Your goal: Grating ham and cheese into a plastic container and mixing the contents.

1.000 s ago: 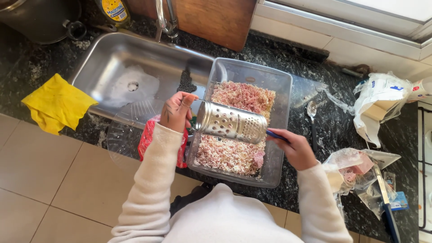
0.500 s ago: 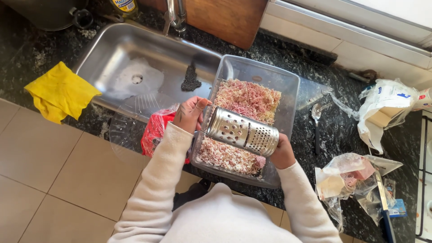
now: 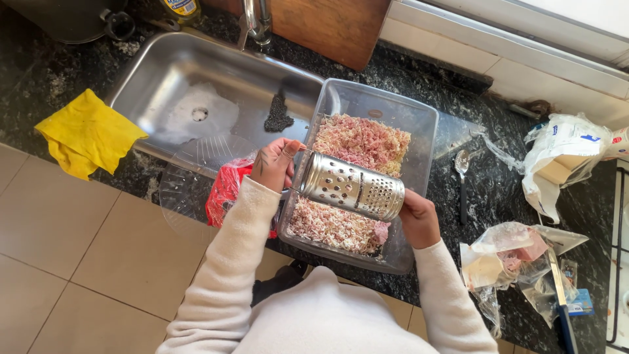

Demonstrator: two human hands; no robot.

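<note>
Head view looked straight down on a metal cylinder grater (image 3: 352, 186), held level between both hands above a clear plastic tub (image 3: 419, 121). At its wider end the left hand (image 3: 274, 164) was closed on the rim, thumb on top and fingers curled round the side. At the narrower end the right hand (image 3: 419, 219) was wrapped shut around the grater's handle, which the fist hid entirely.

Directly under the grater lay the tub's load of shredded pink and pale food (image 3: 357, 141), spread from the near wall to the far one, with one ungrated pink lump (image 3: 379, 231) just below the right hand's end of the tool. The tub sat on a dark speckled counter (image 3: 458, 92), its far left corner overhanging a steel sink (image 3: 216, 78).

Just beside the left wrist, on the outer side, lay a red plastic bag (image 3: 226, 190) against a clear round lid (image 3: 190, 180). Well beyond that hand a yellow cloth (image 3: 85, 134) was draped over the counter edge. Outward from the right hand a spoon (image 3: 462, 177) lay on the counter, then crumpled clear bags (image 3: 504, 255) with pink scraps, a blue-handled knife (image 3: 560, 295) and a white paper wrapper (image 3: 560, 154).
</note>
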